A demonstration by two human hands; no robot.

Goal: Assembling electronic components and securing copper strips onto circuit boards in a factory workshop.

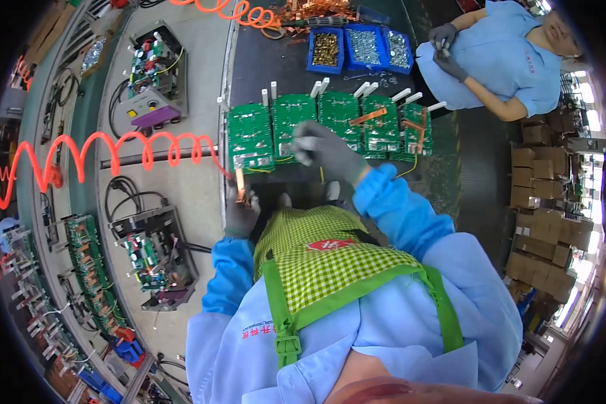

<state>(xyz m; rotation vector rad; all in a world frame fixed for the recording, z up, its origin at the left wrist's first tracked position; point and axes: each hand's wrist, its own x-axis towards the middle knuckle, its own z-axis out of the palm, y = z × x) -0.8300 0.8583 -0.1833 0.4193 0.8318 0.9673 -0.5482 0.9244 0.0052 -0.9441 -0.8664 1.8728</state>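
A row of green circuit boards (250, 135) lies along the near edge of the dark bench, with white posts standing up at their far side. My left hand (241, 217), in a grey glove, is closed on a copper strip (240, 179) just below the leftmost board. My right hand (326, 149), also gloved, hangs over the second and third boards. Its fingers are curled together, and whatever may be between them is too small to make out. A copper bar (369, 116) lies across the fourth board, and more copper pieces (416, 128) rest on the rightmost one.
Blue bins (326, 50) of brass and silvery fasteners stand beyond the boards, near a pile of copper parts (320, 12). An orange coiled hose (118, 145) crosses the left bench between open electronic units (153, 81). A co-worker (498, 57) stands at the far right.
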